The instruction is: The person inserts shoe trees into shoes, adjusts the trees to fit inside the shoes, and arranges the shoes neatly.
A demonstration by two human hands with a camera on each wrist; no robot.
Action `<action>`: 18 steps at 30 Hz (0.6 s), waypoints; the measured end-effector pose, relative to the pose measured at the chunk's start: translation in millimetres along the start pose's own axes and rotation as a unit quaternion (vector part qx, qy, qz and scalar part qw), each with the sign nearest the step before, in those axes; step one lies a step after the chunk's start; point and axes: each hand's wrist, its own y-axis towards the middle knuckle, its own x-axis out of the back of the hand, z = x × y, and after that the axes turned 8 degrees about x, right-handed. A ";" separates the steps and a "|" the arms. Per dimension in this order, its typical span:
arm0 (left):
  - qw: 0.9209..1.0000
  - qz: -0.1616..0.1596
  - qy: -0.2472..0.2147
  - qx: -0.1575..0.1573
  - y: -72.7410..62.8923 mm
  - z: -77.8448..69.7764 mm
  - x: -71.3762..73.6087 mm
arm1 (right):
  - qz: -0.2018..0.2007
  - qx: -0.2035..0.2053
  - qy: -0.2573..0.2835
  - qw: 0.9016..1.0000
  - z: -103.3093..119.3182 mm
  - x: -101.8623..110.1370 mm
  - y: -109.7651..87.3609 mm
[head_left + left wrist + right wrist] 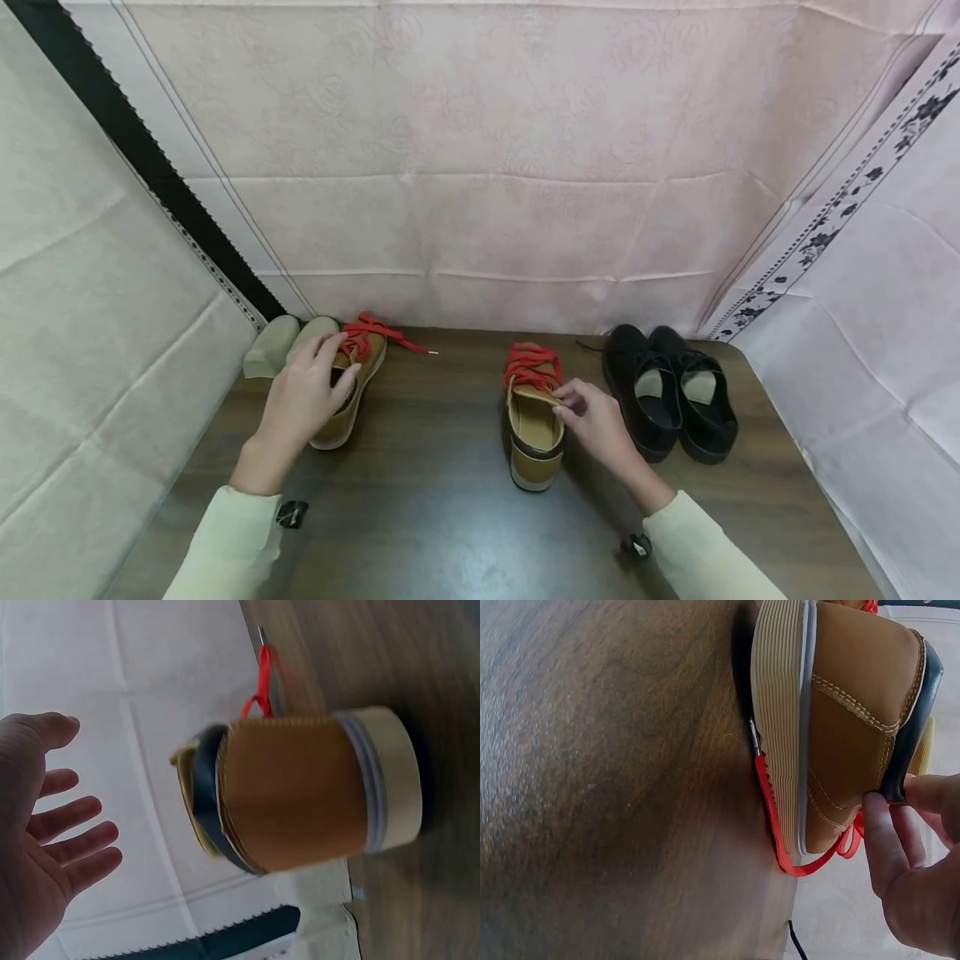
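Observation:
A tan shoe [333,429] with red laces [378,327] stands at the left of the wooden surface, its lace end trailing right. Over its opening hovers my left hand [303,396], fingers spread and relaxed; the left wrist view shows them apart from the shoe's heel [296,795]. The matching tan shoe [534,472] stands near the middle, heel toward me, with loosely crossed red laces [532,367]. My right hand [596,421] pinches its dark collar edge on the right side between thumb and fingers. In the right wrist view, a red lace [776,840] hangs down beside the sole.
Two black shoes [652,437] stand side by side just right of my right hand. At the back left, pale green shoes [272,346] sit beside the left tan shoe. Pale patterned cloth [480,167] hangs behind, and more covers both sides of the wooden surface [420,500].

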 end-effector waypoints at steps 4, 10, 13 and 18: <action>1.000 0.005 -0.003 0.028 4.3 12.2 4.0 | -0.001 0.004 -0.001 1.000 -0.4 -0.7 0.7; 0.996 0.020 -0.004 0.082 9.2 28.5 9.1 | 0.001 0.002 0.003 1.000 0.0 -1.5 0.4; 0.995 0.016 -0.014 0.093 10.3 38.1 8.0 | 0.000 0.001 0.003 1.000 -0.1 -1.5 0.3; 0.993 0.011 -0.032 0.109 12.1 52.3 4.0 | 0.000 0.001 -0.001 1.000 -0.4 -0.3 0.3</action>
